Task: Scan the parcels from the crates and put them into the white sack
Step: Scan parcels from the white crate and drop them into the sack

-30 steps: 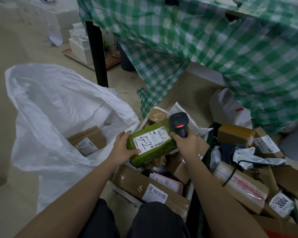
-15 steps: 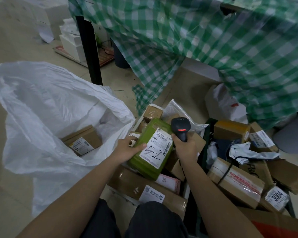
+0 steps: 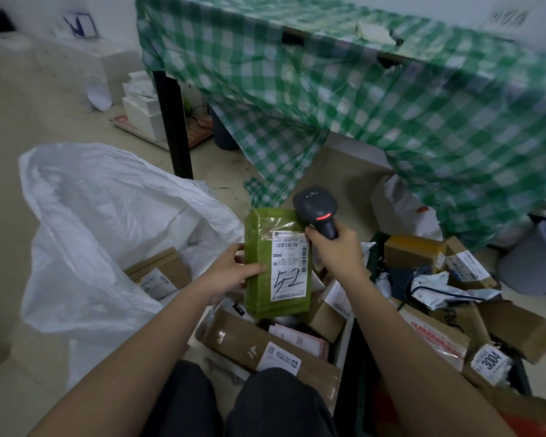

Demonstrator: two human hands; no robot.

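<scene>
Green parcel [image 3: 267, 266] in L hand [image 3: 230, 274], scanner [image 3: 317, 211] R hand [image 3: 336, 252].

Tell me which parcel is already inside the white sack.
The brown cardboard box with a white label, lying alone in the white sack. The green parcel is in the left hand; the other parcels lie in the crates.

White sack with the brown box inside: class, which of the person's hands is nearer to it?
Left. The left hand grips the green parcel beside the white sack; the right hand, holding the scanner, is beyond the parcel.
</scene>
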